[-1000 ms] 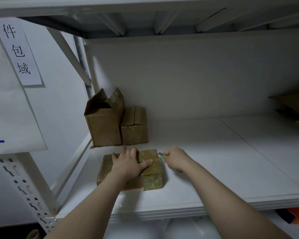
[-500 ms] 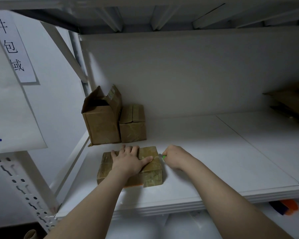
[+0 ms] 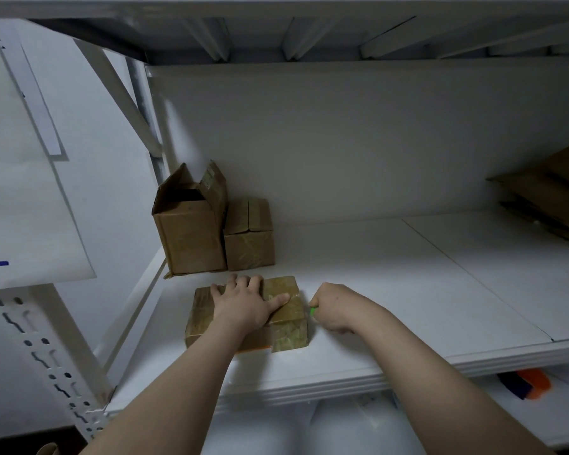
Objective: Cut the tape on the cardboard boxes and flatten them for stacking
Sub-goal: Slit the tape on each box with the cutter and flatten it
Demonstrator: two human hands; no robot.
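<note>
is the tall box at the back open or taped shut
Open. The tall box has its top flaps standing up, and its dark inside shows between them.

White shelf [image 3: 408, 290], hanging paper sheets [image 3: 23, 192] at left, perforated post [image 3: 43, 353], orange-and-blue object [image 3: 526, 384] underneath.

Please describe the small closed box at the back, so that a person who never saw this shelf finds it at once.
Go to the back left corner of the white shelf, against the wall. Two brown boxes stand there side by side, and the small box is the right one. It is shorter than the tall box beside it, and its top flaps are closed, not open.
</note>
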